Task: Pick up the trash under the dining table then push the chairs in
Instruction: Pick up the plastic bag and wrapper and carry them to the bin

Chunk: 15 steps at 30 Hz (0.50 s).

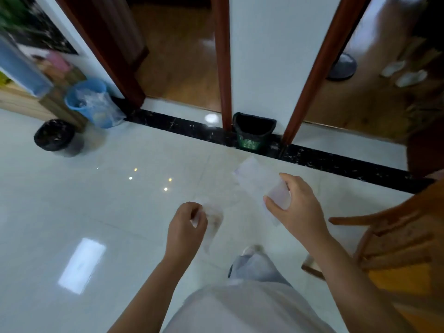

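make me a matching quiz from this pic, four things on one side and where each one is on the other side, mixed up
Things
1. green bin
2. white paper
3. stained scrap
4. wooden chair

Places
A. pinched in the left hand
B. at the right edge of the view
C. on the floor against the white wall
D. held in the right hand

Pairs: 1-C, 2-D, 3-A, 4-B
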Motion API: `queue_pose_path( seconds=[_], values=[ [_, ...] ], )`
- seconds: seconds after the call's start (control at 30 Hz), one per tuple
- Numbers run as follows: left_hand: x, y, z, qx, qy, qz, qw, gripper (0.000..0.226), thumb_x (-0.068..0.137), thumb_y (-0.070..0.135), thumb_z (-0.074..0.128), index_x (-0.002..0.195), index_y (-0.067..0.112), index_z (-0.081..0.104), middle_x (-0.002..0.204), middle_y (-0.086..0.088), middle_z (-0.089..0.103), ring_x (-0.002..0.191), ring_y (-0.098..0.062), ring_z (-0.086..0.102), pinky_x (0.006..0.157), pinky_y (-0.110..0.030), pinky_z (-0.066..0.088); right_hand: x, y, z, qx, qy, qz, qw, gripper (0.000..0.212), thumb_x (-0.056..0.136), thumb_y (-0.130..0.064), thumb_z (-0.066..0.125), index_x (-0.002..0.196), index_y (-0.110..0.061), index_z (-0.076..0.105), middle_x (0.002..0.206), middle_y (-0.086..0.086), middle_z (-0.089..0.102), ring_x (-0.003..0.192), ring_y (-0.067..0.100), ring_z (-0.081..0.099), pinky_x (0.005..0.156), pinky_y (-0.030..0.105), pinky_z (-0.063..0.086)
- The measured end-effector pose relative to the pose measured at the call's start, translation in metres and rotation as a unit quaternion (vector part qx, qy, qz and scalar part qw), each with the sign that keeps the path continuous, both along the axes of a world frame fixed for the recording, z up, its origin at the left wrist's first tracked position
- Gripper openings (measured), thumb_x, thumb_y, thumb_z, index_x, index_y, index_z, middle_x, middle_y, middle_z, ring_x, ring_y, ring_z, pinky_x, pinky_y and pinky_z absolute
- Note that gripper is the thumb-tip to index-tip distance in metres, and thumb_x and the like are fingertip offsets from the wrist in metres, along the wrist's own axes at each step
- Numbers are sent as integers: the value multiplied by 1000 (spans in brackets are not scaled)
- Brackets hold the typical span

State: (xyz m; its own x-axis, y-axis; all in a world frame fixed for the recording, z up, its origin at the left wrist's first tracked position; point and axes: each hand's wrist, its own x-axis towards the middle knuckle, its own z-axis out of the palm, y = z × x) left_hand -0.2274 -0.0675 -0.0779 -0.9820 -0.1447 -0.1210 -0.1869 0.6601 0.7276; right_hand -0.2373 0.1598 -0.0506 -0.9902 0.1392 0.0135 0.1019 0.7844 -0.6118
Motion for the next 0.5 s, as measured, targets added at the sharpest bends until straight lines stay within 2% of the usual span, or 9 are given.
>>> queue_pose_path(
  seconds=[0.13, 0.3, 0.5],
  values=[
    [-59, 16, 3, 1, 9, 22, 1000, 10, 86, 10, 56, 82, 18, 54, 77, 4, 57, 70, -4, 52, 62, -4, 36, -62, 13, -6, 7, -11, 26, 1000, 58, 79, -34, 67, 127, -9, 46, 115, 9, 55, 104, 23, 49, 77, 27, 39],
    [-126, 24, -8, 9, -12, 52, 999, 8, 89, 15, 55, 82, 19, 54, 76, 10, 56, 70, -3, 52, 60, -2, 34, -129, 20, -26, -16, -42, 11, 999, 59, 79, -31, 68, 128, -9, 45, 117, 8, 53, 108, 23, 47, 83, 34, 42],
    [-232, 29, -36, 17, -47, 50, 997, 7, 90, 15, 54, 84, 17, 55, 79, 3, 59, 71, -5, 53, 59, -7, 37, -239, 33, -54, -20, -76, -19, 997, 58, 79, -28, 69, 128, -8, 45, 120, 9, 52, 112, 25, 46, 85, 38, 43]
  ],
)
